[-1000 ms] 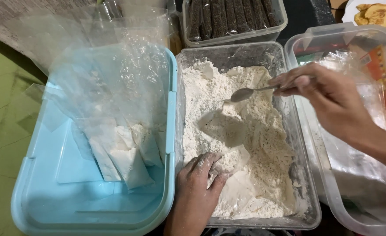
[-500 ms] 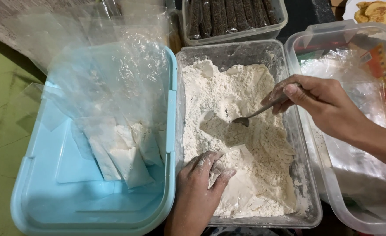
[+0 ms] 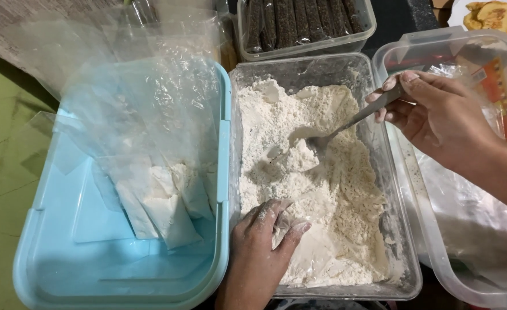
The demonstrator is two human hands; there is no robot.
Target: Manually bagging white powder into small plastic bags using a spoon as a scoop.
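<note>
Right hand [image 3: 443,117]: closed around the handle of a metal spoon [image 3: 354,121], held between thumb and fingers; the spoon's bowl is buried in the flour.
Left hand [image 3: 259,250]: rests in the near end of the flour, fingers dusted white, pinching open a small clear bag [image 3: 291,227].
Flour [image 3: 311,183]: a loose heap filling the clear tub [image 3: 405,252] in the middle, piled higher at the far end, dug out where the spoon sits.
Blue tub [image 3: 121,275]: just left of the clear tub, touching it; it holds small filled bags [image 3: 162,206] of white powder, with a stack of empty clear bags [image 3: 139,103] draped over its far side.
Right tub [image 3: 471,287]: clear, with crumpled plastic and a colourful packet inside.
Far tub [image 3: 305,28]: clear, packed with dark sticks in wrappers.
Risk, spill: the bag mouth looks narrow and limp; a heaped spoon tipped off-centre would likely drop flour back outside the bag.
Risk, grip: the floured left fingers may slip on the thin film, letting the mouth fall shut.
Risk, dust: a quick lift of the spoon could puff flour over the tub rim.
</note>
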